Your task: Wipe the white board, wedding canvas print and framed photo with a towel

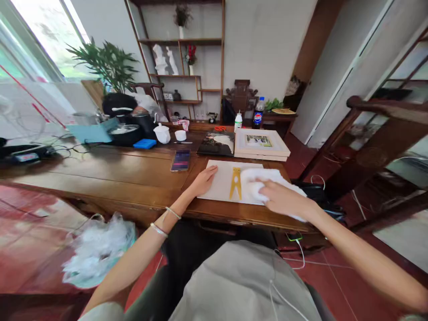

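Yellow letter A [233,183] midway on paper [219,183]; left hand [203,182] flat at paper's left edge, fingers close together; right hand [281,199] on white cloth [250,186] over paper's right side, fingers blurred, grip unclear

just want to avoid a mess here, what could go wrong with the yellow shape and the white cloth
The white cloth lies right beside the yellow shape, so the right hand, blurred here, might drag it across and shift or smear the shape. The white sheet is close to the table's front edge; if the left hand eased off, it could slip.
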`<move>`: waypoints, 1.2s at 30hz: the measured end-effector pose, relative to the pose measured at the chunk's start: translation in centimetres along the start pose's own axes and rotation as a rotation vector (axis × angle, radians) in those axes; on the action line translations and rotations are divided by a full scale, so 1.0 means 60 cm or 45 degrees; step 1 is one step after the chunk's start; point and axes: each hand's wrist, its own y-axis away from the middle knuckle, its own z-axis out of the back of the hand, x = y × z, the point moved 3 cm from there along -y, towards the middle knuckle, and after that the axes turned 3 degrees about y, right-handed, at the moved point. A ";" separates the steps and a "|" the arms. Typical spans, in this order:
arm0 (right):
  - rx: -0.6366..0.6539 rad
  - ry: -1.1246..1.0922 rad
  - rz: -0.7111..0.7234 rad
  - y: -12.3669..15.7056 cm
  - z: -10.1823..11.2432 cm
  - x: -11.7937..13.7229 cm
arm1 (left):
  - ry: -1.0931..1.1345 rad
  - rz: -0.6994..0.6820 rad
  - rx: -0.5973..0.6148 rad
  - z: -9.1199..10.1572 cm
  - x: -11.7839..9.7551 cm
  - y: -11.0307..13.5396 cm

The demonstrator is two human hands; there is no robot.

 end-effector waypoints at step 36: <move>0.053 -0.035 -0.059 0.032 -0.005 0.013 | 0.038 -0.019 -0.039 0.000 0.004 0.002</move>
